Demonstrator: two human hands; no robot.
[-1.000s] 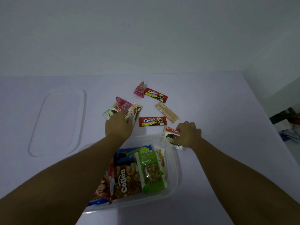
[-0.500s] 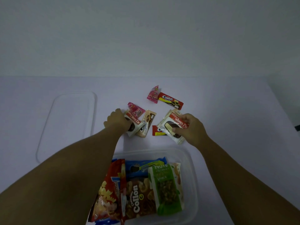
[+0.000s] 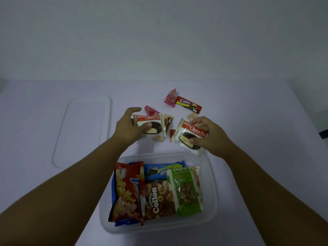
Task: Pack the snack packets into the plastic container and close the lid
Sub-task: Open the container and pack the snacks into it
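Crinkly white-and-red Choco Pie packets (image 3: 150,125), one pinched in each hand (image 3: 127,128); near clear plastic container (image 3: 212,174) looks crowded, they might slide out.

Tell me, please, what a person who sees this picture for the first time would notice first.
Probably the two hands in the middle: the left hand and the right hand each hold a Choco Pie packet above the table. Just below them stands the open plastic container, already filled with bigger snack bags, and its lid lies on the left.

1 head view, looking forward and down, close over the table (image 3: 248,107), wall beyond
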